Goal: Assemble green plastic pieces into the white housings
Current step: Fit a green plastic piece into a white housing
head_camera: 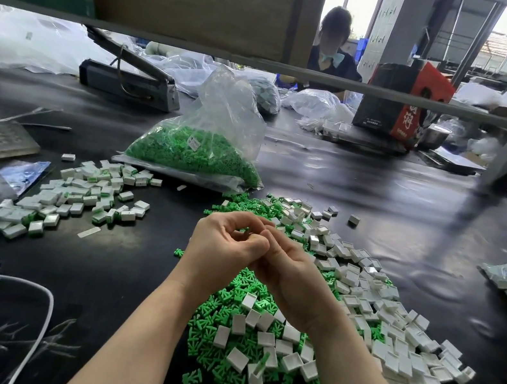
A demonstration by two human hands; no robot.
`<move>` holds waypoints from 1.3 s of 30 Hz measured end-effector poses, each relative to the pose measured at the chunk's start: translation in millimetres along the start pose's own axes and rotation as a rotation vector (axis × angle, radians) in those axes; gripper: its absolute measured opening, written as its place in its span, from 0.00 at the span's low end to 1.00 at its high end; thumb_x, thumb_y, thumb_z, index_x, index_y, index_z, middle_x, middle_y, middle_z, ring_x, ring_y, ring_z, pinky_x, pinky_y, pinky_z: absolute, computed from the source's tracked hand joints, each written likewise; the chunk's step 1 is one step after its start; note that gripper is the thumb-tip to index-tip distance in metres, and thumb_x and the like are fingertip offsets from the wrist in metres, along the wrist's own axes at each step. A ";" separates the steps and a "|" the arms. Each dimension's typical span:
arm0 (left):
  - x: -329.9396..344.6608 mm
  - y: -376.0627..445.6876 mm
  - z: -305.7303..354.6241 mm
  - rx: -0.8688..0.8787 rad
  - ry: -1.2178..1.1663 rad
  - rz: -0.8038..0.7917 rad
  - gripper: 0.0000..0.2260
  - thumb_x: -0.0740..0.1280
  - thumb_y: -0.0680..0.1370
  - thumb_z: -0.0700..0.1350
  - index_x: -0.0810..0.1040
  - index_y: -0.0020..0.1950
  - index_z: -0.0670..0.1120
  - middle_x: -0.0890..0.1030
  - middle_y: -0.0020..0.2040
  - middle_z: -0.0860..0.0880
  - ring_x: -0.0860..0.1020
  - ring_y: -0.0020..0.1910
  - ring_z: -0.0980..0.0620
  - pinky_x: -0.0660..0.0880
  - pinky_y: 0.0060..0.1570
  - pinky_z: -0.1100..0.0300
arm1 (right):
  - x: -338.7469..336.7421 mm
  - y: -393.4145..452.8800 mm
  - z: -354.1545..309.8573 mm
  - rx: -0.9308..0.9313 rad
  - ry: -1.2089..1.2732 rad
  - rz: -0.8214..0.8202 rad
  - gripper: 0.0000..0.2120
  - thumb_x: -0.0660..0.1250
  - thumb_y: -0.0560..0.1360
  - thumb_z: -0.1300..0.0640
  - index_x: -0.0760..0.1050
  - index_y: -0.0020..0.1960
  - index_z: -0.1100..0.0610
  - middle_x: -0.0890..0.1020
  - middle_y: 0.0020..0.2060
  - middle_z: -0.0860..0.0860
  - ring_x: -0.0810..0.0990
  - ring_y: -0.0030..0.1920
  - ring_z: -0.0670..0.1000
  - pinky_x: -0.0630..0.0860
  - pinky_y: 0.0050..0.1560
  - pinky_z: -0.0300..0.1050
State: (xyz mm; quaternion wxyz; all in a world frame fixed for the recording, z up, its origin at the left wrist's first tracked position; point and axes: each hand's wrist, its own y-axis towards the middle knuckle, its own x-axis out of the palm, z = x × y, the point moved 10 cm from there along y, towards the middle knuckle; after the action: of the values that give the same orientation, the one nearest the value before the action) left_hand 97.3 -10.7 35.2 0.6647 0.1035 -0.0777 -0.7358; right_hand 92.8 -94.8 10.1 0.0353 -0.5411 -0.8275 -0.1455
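Right above the loose pile (255, 327), both hands meet fingertip to fingertip: left hand (223, 247) and right hand (288, 277) curl around a barely visible green piece (243, 232); can't tell its axis.

Glossy black table mat (380, 194), matt green plastic pieces (226, 302), smooth white plastic housings (400, 353), crinkled clear plastic bag (226, 109)

White Chinese characters, illegible, stood on the red-and-black carton (407, 100), bag label (193, 143) too small to read
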 end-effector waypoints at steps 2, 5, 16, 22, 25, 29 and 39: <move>-0.6 -0.4 0.2 0.006 0.009 0.005 0.04 0.67 0.67 0.42 0.81 0.36 0.43 0.82 0.46 0.35 0.76 0.31 0.47 0.76 0.34 0.51 | -0.2 0.2 1.2 0.009 0.004 0.003 0.15 0.67 0.72 0.44 0.82 0.56 0.44 0.84 0.51 0.51 0.72 0.56 0.58 0.63 0.60 0.56; -1.3 -0.3 0.0 0.005 0.024 0.007 0.04 0.67 0.67 0.42 0.81 0.36 0.43 0.82 0.46 0.34 0.75 0.32 0.46 0.76 0.33 0.44 | -0.9 -0.5 2.5 0.019 -0.003 -0.005 0.13 0.65 0.74 0.46 0.82 0.57 0.44 0.84 0.52 0.51 0.72 0.57 0.58 0.61 0.62 0.57; 1.1 1.4 -1.1 0.002 0.020 -0.010 0.04 0.67 0.67 0.42 0.81 0.36 0.43 0.81 0.42 0.32 0.73 0.31 0.47 0.73 0.34 0.50 | -6.4 0.2 6.1 0.040 -0.058 0.049 0.13 0.61 0.77 0.49 0.81 0.58 0.47 0.83 0.49 0.51 0.70 0.52 0.57 0.63 0.54 0.54; -2.6 4.0 -6.4 -0.047 -0.062 -0.005 0.08 0.66 0.70 0.42 0.81 0.42 0.38 0.75 0.30 0.39 0.73 0.29 0.44 0.72 0.29 0.54 | -5.9 0.7 2.7 0.056 -0.197 0.067 0.21 0.57 0.78 0.41 0.80 0.52 0.56 0.81 0.36 0.53 0.75 0.38 0.50 0.71 0.43 0.42; -15.8 4.4 -13.8 -0.101 -0.051 0.081 0.06 0.69 0.77 0.42 0.81 0.46 0.39 0.83 0.38 0.42 0.81 0.37 0.44 0.79 0.42 0.46 | -21.6 0.0 -1.9 0.061 -0.337 0.167 0.24 0.55 0.80 0.41 0.81 0.43 0.57 0.82 0.32 0.52 0.75 0.32 0.48 0.71 0.35 0.38; -56.6 0.3 -46.5 -0.337 -0.340 0.348 0.06 0.70 0.76 0.43 0.82 0.47 0.41 0.85 0.40 0.43 0.83 0.33 0.52 0.81 0.34 0.60 | -71.4 -11.1 -26.9 0.009 -0.694 0.493 0.11 0.63 0.81 0.53 0.79 0.42 0.54 0.80 0.31 0.47 0.76 0.30 0.47 0.70 0.30 0.34; -123.4 -9.5 -96.8 -0.578 -0.878 0.688 0.12 0.54 0.85 0.39 0.73 0.47 0.38 0.82 0.37 0.46 0.83 0.49 0.56 0.79 0.50 0.63 | -126.6 -32.9 -14.3 0.478 -1.601 0.522 0.28 0.58 0.74 0.64 0.71 0.69 0.40 0.73 0.67 0.48 0.65 0.65 0.55 0.64 0.63 0.54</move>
State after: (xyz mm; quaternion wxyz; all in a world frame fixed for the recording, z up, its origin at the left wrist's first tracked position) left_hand 124.6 115.3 -54.7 0.7707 -0.4230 -0.1703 -0.4451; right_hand 113.7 -223.1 -10.2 -0.4114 -0.6310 -0.4619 0.4682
